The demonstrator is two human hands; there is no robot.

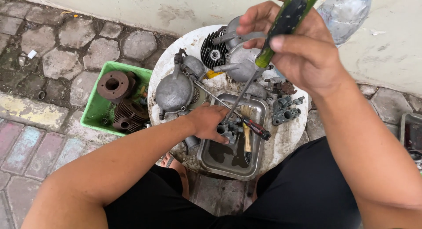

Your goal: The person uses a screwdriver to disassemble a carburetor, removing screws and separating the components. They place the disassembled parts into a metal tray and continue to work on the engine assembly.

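Observation:
My left hand [207, 122] grips a small grey metal engine part [228, 130] over a steel tray [259, 106] of dark liquid. My right hand [299, 48] is raised and closed on a green-handled screwdriver [285, 22]; its shaft [242, 90] runs down to the part. In the tray lie a paintbrush [247, 136] and a second screwdriver with a red-and-black handle [257, 128].
A round white tabletop [290, 136] carries a grey engine cover [174, 92], a finned cylinder [214, 51] and small grey parts [285, 109]. A green bin [97, 103] of rusty parts sits left on the stone paving. A plastic bottle [345, 11] stands by the wall.

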